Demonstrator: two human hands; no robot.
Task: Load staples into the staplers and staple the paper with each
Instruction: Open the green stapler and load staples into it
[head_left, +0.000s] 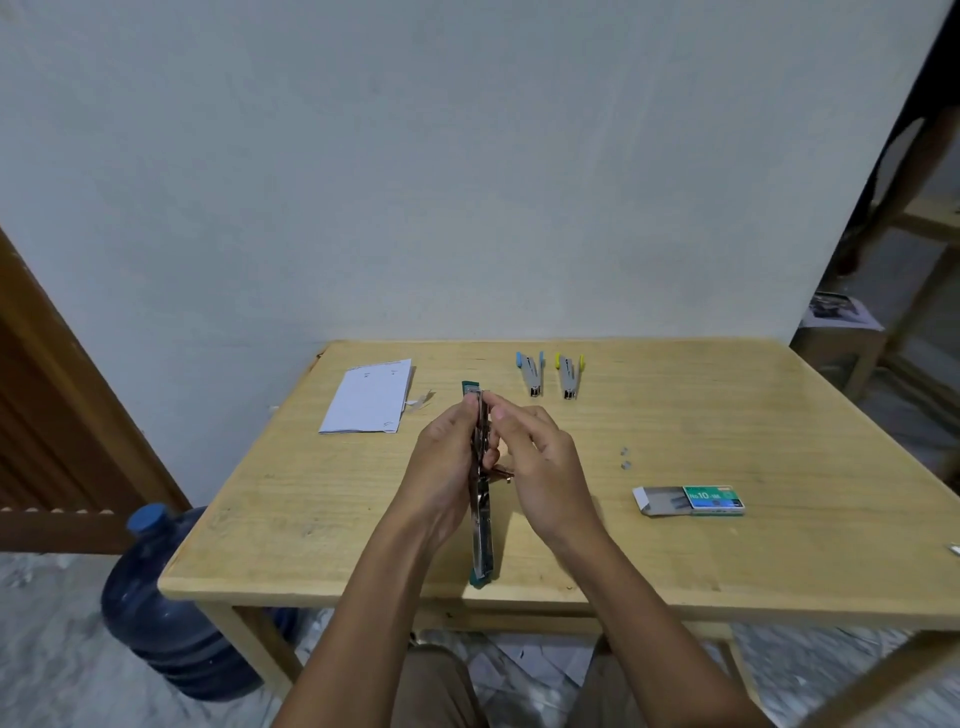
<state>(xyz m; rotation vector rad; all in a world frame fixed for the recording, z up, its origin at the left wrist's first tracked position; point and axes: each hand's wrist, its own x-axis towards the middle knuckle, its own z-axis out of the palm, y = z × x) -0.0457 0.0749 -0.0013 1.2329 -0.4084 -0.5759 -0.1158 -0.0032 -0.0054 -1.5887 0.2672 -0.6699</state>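
Note:
A long metal stapler with green ends (481, 525) is held lengthwise over the middle of the wooden table (727, 545), opened out. My left hand (451, 467) grips it from the left side near its far half. My right hand (535, 457) is beside it on the right, fingers curled, thumb and forefinger pinching at the stapler's far end; whether staples are between them is hidden. A blue-tipped stapler (531, 370) and a yellow-tipped stapler (569, 373) lie side by side at the back. Folded white paper (369, 396) lies at the back left. An open green staple box (691, 501) lies at the right.
Two small staple bits (626, 457) lie right of my hands. A small scrap (422, 400) lies by the paper. A blue water jug (166, 608) stands on the floor left of the table. A wooden door is at far left, shelving at far right.

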